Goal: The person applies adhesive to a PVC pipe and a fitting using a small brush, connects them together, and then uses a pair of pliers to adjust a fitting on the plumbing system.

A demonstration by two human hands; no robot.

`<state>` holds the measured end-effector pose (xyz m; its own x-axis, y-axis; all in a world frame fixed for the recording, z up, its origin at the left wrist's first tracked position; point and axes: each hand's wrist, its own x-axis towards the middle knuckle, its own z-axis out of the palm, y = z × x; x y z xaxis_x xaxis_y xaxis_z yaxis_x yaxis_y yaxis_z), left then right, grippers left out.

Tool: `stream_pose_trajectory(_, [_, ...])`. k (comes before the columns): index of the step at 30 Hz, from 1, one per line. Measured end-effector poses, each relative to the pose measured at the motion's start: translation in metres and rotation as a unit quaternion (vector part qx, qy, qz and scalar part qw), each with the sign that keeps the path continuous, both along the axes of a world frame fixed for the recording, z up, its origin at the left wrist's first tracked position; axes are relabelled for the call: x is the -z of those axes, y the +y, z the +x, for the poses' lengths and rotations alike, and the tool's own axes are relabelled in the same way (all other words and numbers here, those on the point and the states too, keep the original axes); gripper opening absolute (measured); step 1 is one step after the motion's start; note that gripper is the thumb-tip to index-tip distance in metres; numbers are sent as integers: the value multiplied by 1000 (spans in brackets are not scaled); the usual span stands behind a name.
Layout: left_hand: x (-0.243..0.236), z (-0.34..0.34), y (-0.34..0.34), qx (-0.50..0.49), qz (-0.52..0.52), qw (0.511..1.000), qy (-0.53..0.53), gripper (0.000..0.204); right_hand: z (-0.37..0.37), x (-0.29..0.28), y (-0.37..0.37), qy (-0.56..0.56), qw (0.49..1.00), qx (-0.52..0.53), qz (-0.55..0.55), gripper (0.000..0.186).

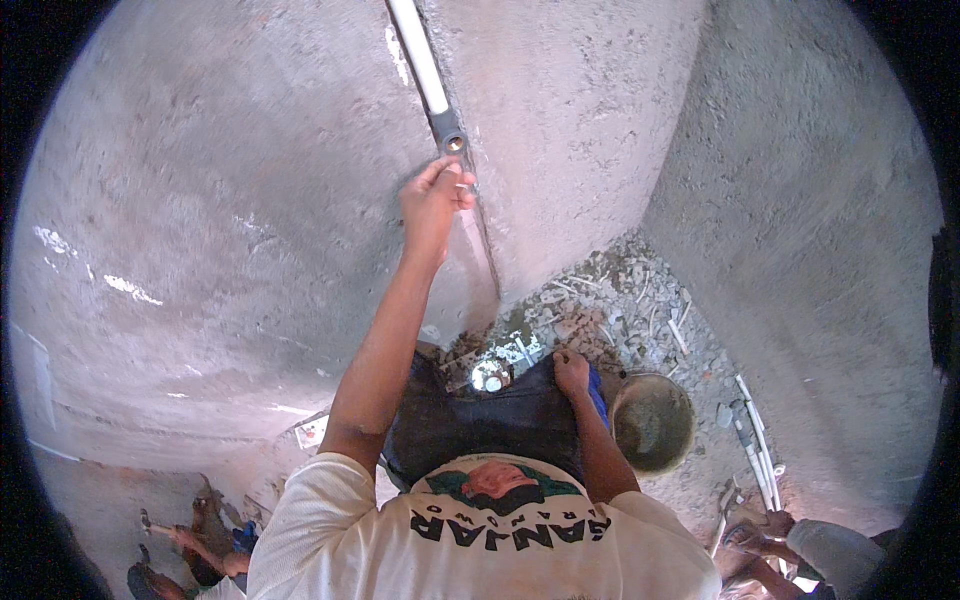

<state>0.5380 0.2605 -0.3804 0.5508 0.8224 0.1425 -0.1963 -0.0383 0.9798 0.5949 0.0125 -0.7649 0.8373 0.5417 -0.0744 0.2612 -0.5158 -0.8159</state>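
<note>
My left hand [433,200] is raised to the wall with thumb and fingers pinched together, just below a grey pipe fitting [447,128]. What the fingers hold is too small to make out; a pale bit shows between them. The fitting has a round, brass-coloured opening and joins the lower end of a white pipe [418,55] set in a groove in the wall. My right hand [571,371] rests with curled fingers on my dark-trousered knee, beside some blue cloth [598,393]. Anything inside that hand is hidden.
A round bucket [652,424] stands right of my right forearm. Rubble [640,290] and pipe offcuts cover the floor at the wall's foot. Longer white pipes [757,440] lie farther right. Parts of other people show at the lower left [205,550] and lower right [835,555].
</note>
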Motion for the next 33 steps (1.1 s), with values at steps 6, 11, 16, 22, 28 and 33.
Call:
stream_pose_trajectory(6, [56, -47, -8, 40, 110, 984, 132, 29, -3, -5, -4, -12, 1000, 3, -21, 29])
stream_pose_trajectory(11, [150, -130, 3, 26, 223, 946, 236, 30, -4, 7, -5, -22, 999, 0, -37, 28])
stream_pose_trajectory(16, [182, -218, -1, 6, 315, 872, 375, 31, -11, 2, -16, -35, 999, -22, -1, 29])
stream_pose_trajectory(22, [229, -277, -25, 2, 335, 821, 463, 59, 1, -21, -23, 56, 997, -50, 13, 23])
stream_pose_trajectory(28, [183, -299, -69, -4, 346, 830, 437, 71, 44, -74, 33, -4, 981, -192, -38, 18])
stream_pose_trajectory(33, [112, -298, -96, 2, 277, 861, 426, 74, 67, -96, 79, 88, 916, -379, -97, 14])
